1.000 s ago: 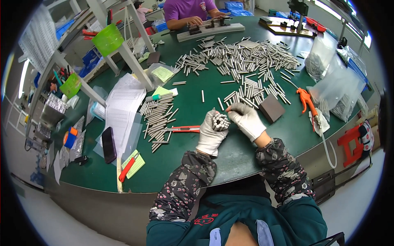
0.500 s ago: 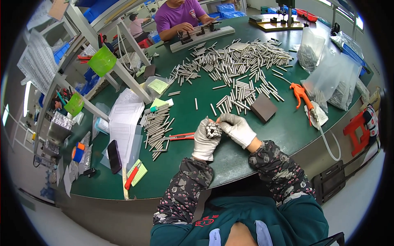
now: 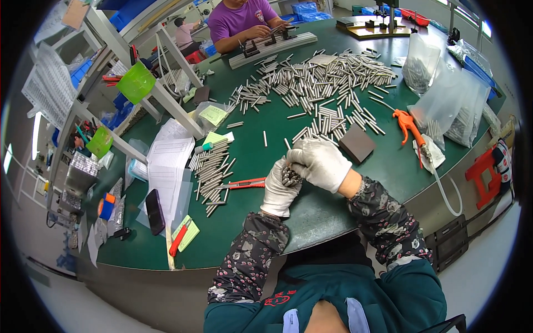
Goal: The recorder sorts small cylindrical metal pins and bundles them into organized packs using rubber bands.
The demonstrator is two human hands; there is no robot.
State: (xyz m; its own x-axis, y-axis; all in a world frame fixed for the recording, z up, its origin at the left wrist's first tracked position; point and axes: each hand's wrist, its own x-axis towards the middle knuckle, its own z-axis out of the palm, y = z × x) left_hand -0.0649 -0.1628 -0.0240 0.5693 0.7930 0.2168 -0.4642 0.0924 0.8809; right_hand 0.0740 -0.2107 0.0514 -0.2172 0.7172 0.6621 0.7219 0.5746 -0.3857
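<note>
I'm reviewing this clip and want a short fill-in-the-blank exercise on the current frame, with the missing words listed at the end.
1. The left hand, which clasps a bundle of metal pins, wears a glove coloured ____.
2. The right hand has its fingers at the bundle, and the black smartphone lies to the ____ of both hands.
3. The air blow gun has a body coloured ____.
4. The co-worker across the table wears a shirt coloured ____.

Missing words: white; left; orange; purple.

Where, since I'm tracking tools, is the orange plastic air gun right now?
In the head view, the orange plastic air gun is toward the right on the green tabletop, between the dark brown rectangular block and the translucent plastic bags.
</note>
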